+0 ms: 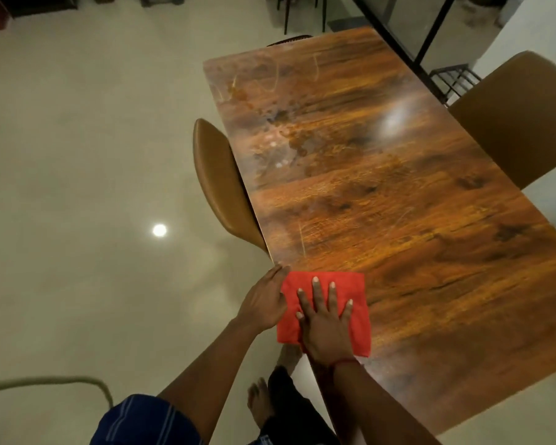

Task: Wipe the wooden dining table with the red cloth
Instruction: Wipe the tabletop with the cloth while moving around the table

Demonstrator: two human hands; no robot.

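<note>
head view: right hand (326, 319), fingers spread, presses flat on the folded red cloth (355, 303) at the wooden surface's (398, 203) seven o'clock corner; left hand (265, 300), loosely open, touches the cloth's nine o'clock edge. tan chairs (220, 184) flank the surface.

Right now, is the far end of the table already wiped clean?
No. Smears and blotchy stains still mark the far part of the wooden table, well beyond the red cloth under the right hand.
</note>
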